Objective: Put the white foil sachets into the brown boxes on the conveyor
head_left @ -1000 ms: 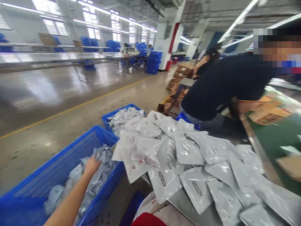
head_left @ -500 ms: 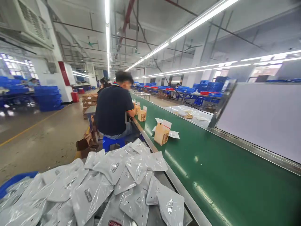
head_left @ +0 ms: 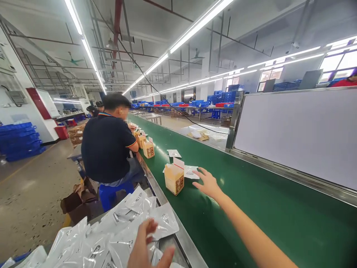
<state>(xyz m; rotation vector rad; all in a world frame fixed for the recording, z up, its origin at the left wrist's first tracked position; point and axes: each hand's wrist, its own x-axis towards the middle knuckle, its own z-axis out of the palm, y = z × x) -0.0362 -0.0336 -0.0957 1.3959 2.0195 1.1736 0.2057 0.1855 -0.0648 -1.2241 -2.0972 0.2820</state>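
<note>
Green conveyor belt [head_left: 251, 208] carries an open carton [head_left: 174, 179] just left of the outstretched, empty, spread right hand [head_left: 208, 183], while the left hand [head_left: 147, 247], fingers loose and empty, hovers over silver pouches [head_left: 122, 230]; next likely calls for drawing the carton closer.

1. The right hand [head_left: 208, 183] is bare: no glove, ring or watch shows on it.
2. The right forearm, which enters from about 5 o'clock, is bare along its whole visible length; no sleeve or cuff reaches into view.
3. The left hand [head_left: 147, 248], at about 6 o'clock, is likewise bare, without glove or ring.
4. Only the left hand's fingers and thumb show; its wrist is cut off by the bottom edge.
</note>
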